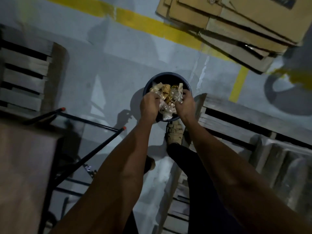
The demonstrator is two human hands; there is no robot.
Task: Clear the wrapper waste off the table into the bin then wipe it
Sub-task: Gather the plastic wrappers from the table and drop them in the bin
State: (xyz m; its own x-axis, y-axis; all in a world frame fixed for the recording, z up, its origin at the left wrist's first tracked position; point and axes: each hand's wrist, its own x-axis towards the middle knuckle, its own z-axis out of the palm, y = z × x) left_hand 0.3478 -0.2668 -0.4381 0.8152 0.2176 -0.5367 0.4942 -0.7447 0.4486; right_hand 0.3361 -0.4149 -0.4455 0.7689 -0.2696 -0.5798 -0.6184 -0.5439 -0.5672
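Both hands, left hand [149,105] at nine o'clock and right hand [186,103] at three, curl their fingers around crumpled wrappers [168,98] over the bin [150,81]; binning is underway, release comes next, wiping awaits.

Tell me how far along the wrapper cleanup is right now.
Done: a load of wrappers has been carried to the dark round bin on the floor. In hand: the left hand and right hand both grip the crumpled bundle over the bin's mouth, not yet released. Left: dropping it in and wiping the table, of which only a corner shows.
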